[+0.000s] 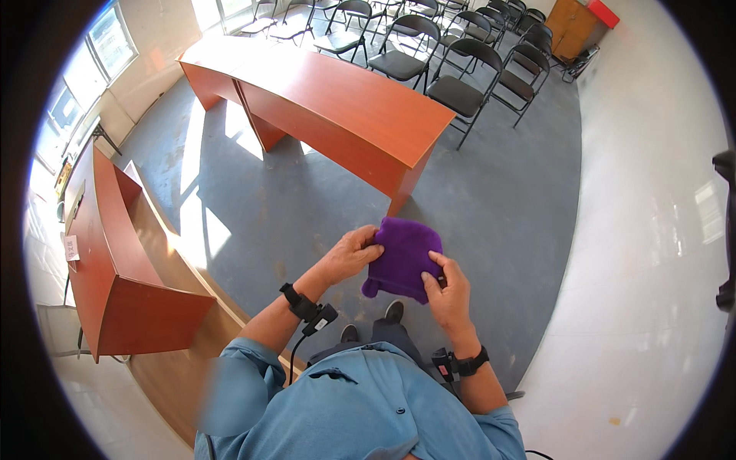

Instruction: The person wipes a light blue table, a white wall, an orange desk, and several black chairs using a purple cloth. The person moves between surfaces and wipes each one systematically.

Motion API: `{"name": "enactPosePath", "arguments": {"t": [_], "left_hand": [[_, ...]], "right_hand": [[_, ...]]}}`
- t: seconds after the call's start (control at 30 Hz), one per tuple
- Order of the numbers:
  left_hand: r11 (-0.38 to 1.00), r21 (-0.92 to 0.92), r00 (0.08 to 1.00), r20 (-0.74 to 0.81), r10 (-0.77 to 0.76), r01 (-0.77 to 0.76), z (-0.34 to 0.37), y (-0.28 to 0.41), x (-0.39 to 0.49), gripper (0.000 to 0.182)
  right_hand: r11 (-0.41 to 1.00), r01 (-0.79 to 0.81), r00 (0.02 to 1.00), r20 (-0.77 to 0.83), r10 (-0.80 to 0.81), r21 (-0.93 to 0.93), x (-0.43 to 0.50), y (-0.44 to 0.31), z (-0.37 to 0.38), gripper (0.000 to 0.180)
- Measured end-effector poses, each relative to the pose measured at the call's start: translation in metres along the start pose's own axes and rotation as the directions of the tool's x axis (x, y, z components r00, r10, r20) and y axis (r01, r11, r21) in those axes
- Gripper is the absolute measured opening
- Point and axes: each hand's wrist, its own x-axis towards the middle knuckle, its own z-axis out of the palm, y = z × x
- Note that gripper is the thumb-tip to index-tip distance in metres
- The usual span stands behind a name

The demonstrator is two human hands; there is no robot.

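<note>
A folded purple cloth [404,259] is held up before my body, above the grey floor. My left hand [355,253] pinches its left edge between thumb and fingers. On the opposite edge, my right hand [445,283] grips it, thumb in front and fingers partly behind. The cloth's lower left corner hangs loose as a small rolled flap. Each wrist wears a black strap with a small device on it.
Ahead stands a long reddish wooden table [345,98], with black folding chairs [405,52] behind it. To the left, a similar desk [109,259] stands on a wooden platform [172,322]. A white wall [638,230] runs along the right. A wooden cabinet [566,29] stands far back.
</note>
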Motion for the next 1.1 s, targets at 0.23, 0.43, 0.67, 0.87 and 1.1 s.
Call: {"name": "enactPosePath", "arguments": {"t": [0.23,0.43,0.67,0.87,1.1], "left_hand": [[0.969,0.151,0.962,-0.166,0.219,-0.195,-0.04,0.09,0.155,0.026],[0.895,0.444,0.798,-0.527,0.292,-0.035,-0.095,0.087,0.276,0.039],[0.803,0.46,0.775,-0.631,-0.005,0.38,-0.162,-0.064,0.205,0.033],[0.619,0.42,0.705,-0.628,-0.33,0.664,-0.186,-0.205,0.076,0.029],[0.508,0.153,0.491,-0.587,-0.643,0.848,-0.225,-0.297,-0.013,0.027]], "right_hand": [[0.955,0.294,0.95,-0.123,-0.288,0.032,0.194,0.015,-0.006,0.037],[0.959,0.282,0.959,-0.011,-0.282,0.036,0.36,0.08,0.017,0.051],[0.99,0.052,0.978,0.208,-0.024,-0.132,0.374,0.21,0.053,0.058],[0.982,0.018,0.98,0.2,0.02,-0.189,0.388,0.226,0.072,0.058],[0.942,0.088,0.978,0.207,-0.02,-0.324,0.452,0.219,0.136,0.064]]}}
